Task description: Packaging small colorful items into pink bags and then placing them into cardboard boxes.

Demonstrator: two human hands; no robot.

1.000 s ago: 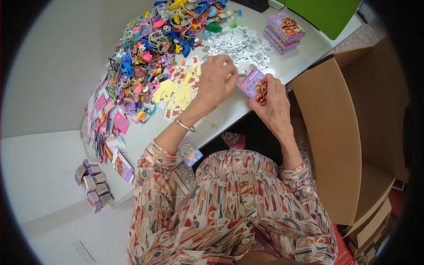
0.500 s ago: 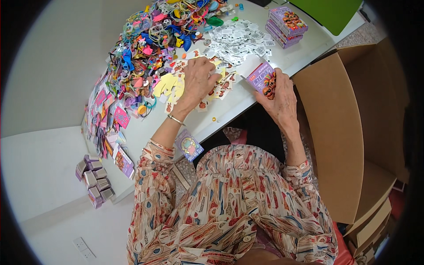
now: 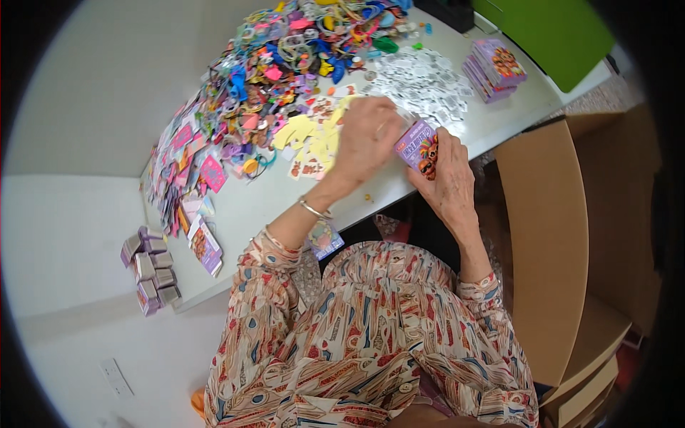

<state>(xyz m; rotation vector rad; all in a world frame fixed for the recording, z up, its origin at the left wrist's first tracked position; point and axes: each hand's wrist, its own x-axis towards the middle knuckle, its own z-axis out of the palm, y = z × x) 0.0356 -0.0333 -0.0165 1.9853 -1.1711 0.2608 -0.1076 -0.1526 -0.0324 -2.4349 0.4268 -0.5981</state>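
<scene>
My right hand (image 3: 449, 171) is closed around a small purple card box (image 3: 416, 146) with colourful cartoon figures, held tilted above the table's front edge. Close to the box's upper end is my left hand (image 3: 367, 135), blurred, its fingers bent together; whatever they pinch is hidden. Beneath and beside that hand lie pale yellow paper pieces (image 3: 296, 133) and small cards with reddish-brown pictures (image 3: 308, 169). A heap of small white printed packets (image 3: 421, 82) spreads just beyond the box.
A big heap of colourful trinkets (image 3: 285, 60) covers the far left, with pink packets (image 3: 184, 171) beside it. Purple boxes are stacked (image 3: 496, 68) at the back right. More boxes (image 3: 151, 267) stand at the left edge. A large open carton (image 3: 546, 250) is on my right.
My left hand has moved right from the picture cards to the box's upper end. The right hand still holds the box. The whole view has shifted a little.
</scene>
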